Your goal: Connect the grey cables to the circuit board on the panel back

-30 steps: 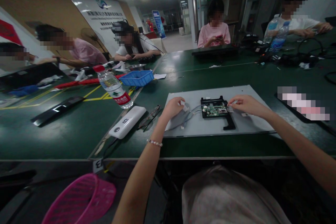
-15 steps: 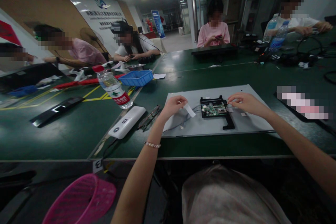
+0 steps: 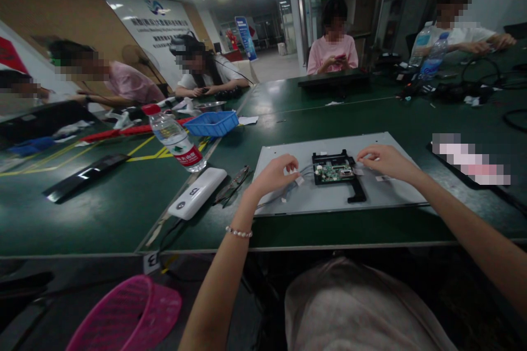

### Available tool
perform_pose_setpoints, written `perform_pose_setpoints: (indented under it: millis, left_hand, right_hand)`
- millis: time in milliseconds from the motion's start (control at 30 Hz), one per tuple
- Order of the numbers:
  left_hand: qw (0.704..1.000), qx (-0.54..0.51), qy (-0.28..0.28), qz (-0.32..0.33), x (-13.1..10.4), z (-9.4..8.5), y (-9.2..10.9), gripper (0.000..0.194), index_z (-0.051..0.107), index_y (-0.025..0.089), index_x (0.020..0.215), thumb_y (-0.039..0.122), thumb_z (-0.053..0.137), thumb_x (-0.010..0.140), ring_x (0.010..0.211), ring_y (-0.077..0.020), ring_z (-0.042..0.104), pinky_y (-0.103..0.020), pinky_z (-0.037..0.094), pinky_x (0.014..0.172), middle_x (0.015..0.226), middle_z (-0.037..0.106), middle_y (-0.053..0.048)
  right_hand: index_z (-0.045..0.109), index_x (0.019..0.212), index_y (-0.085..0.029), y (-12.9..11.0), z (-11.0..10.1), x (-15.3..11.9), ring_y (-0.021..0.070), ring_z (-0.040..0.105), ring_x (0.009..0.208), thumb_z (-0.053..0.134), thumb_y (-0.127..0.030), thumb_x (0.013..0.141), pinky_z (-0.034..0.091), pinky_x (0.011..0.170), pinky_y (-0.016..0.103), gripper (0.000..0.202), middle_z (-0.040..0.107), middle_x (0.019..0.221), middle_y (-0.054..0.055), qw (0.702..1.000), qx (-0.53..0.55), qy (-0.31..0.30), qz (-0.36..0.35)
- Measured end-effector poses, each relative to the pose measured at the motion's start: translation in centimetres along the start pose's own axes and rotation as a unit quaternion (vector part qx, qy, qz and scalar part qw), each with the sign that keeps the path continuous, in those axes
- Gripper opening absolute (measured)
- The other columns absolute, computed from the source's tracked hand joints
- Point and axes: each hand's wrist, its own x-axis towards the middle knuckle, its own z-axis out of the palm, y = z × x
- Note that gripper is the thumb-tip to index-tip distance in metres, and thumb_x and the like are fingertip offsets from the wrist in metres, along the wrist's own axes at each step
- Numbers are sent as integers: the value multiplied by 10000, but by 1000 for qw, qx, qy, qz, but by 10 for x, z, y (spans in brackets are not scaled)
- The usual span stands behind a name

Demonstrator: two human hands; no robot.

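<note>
A grey flat panel (image 3: 284,204) lies on the table in front of me, bearing a green circuit board (image 3: 334,170) in a black bracket (image 3: 357,192). Grey cables (image 3: 284,193) run from the board's left side across the panel. My left hand (image 3: 278,174) is closed over these cables, its fingertips on a small strip of white tape (image 3: 300,180). At the board's right edge, my right hand (image 3: 381,161) has its thumb and forefinger pinched together; what lies between them is too small to make out. A clear tab (image 3: 359,171) shows just below those fingertips.
Left of the panel are glasses (image 3: 233,186), a white power bank (image 3: 197,193), a water bottle (image 3: 177,140) and a blue tray (image 3: 212,123). A phone (image 3: 469,162) lies to the right. Below the table edge stands a pink basket (image 3: 164,307). Several people sit around the table.
My left hand has turned and lowered toward the cables, and the white tape strip, which hung free before, now shows only as a short piece at the fingertips. The right hand stays in place.
</note>
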Motion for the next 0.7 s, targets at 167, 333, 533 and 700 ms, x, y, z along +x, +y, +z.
perform_pose_setpoints:
  millis: [167, 333, 533, 700]
  left_hand:
    - [997, 3, -77, -10, -3, 5, -2, 328, 532, 190, 917, 443, 662, 753, 774, -174, 546, -287, 432, 701, 865, 566, -20]
    - [996, 41, -83, -7, -3, 8, -3, 511, 519, 186, 947, 594, 677, 685, 849, -216, 526, -323, 426, 758, 915, 548, -51]
    - [992, 71, -100, -5, -6, 7, 2, 637, 489, 181, 1017, 663, 676, 645, 921, -251, 506, -353, 418, 808, 986, 533, -79]
    - [996, 29, -84, -23, -6, 6, 2, 487, 500, 185, 1014, 612, 557, 786, 904, -230, 521, -351, 418, 810, 974, 548, -75]
  right_hand:
    - [712, 901, -192, 0, 0, 0, 222, 657, 834, 534, -310, 792, 484, 777, 328, 241, 700, 992, 75, 1000, -23, -2, 10]
    - [714, 920, -212, 3, 0, 1, 218, 659, 838, 530, -326, 802, 484, 759, 317, 247, 706, 989, 56, 999, -32, -16, 20]
    - [716, 920, -206, 3, 0, 1, 226, 652, 806, 522, -353, 812, 476, 739, 328, 266, 717, 945, 60, 998, -51, -16, 16]
    - [718, 911, -201, -1, -3, 0, 228, 648, 814, 509, -340, 823, 469, 740, 329, 265, 719, 935, 61, 998, -61, -9, 17]
